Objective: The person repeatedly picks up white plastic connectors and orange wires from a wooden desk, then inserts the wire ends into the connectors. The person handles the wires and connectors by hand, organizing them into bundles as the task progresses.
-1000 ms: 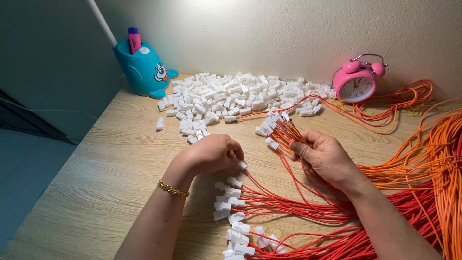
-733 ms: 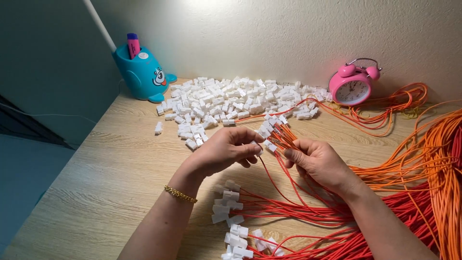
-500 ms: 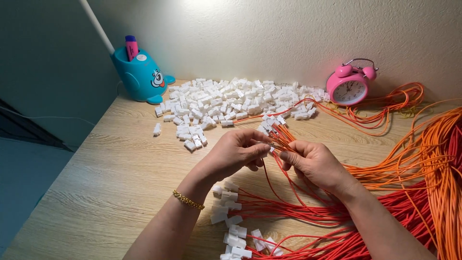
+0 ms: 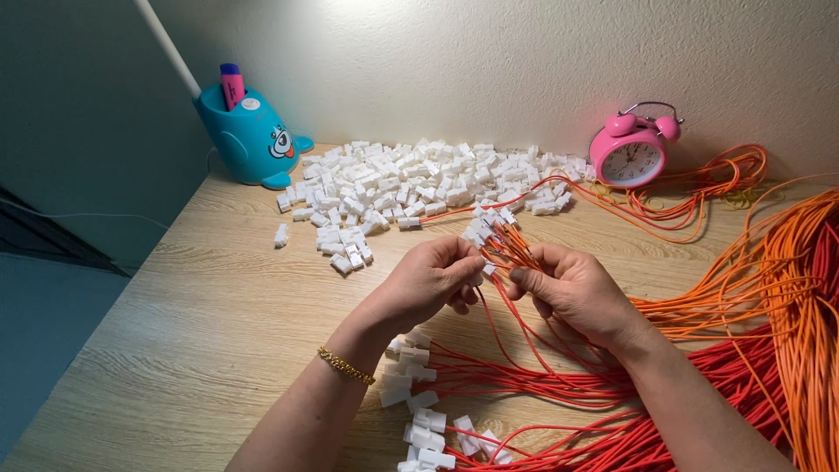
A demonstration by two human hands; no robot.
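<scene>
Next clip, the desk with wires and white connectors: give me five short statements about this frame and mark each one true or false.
1. The left hand pinches a small white connector at its fingertips. True.
2. The right hand rests flat on the table, away from the wires. False: it is raised and grips a bundle of red wires.
3. The pink alarm clock stands at the back, by the wall. True.
4. The pile of loose white connectors lies in a tray. False: it lies straight on the table.
5. The blue pen holder is empty. False: a pink marker stands in it.
</scene>
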